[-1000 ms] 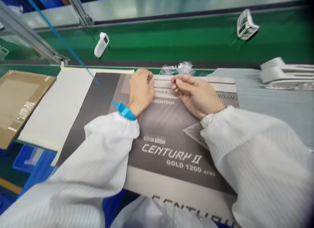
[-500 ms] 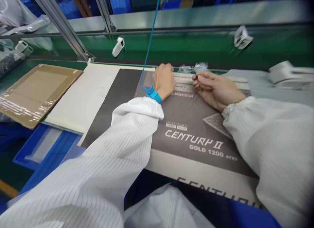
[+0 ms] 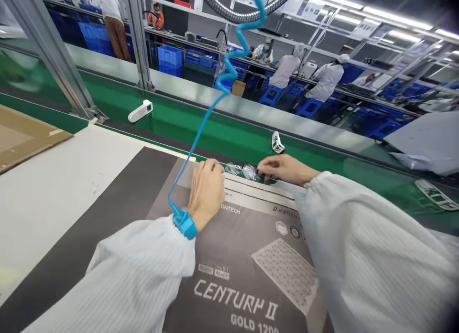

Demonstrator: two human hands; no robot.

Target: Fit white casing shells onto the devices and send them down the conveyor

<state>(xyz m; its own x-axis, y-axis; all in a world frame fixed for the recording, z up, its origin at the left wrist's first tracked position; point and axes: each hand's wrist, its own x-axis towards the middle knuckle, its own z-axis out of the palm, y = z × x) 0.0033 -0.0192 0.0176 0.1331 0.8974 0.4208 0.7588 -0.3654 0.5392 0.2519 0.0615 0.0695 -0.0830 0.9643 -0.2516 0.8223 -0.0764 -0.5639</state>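
My left hand (image 3: 208,192), a blue wrist strap (image 3: 185,223) on its wrist, rests at the far edge of a grey printed cardboard sheet (image 3: 229,247) marked CENTURY II GOLD 1200. Its fingers are curled, and a small dark spot shows between them; what it is I cannot tell. My right hand (image 3: 287,169) is just past the same edge with its fingertips pinched together, a tiny dark bit at the tips. Crumpled clear plastic (image 3: 244,170) lies between the two hands, close to the right fingertips.
A white board (image 3: 71,180) and brown cardboard (image 3: 28,132) lie to the left. White devices (image 3: 141,111) sit on the green conveyor (image 3: 193,118) beyond the bench. A blue coiled cord (image 3: 229,70) runs up from my wrist. Co-workers (image 3: 285,70) are at a far line.
The view has tilted upward, bringing the far line into sight. My right hand has moved from above the printed sheet to beyond its far edge; my left stays near that edge.
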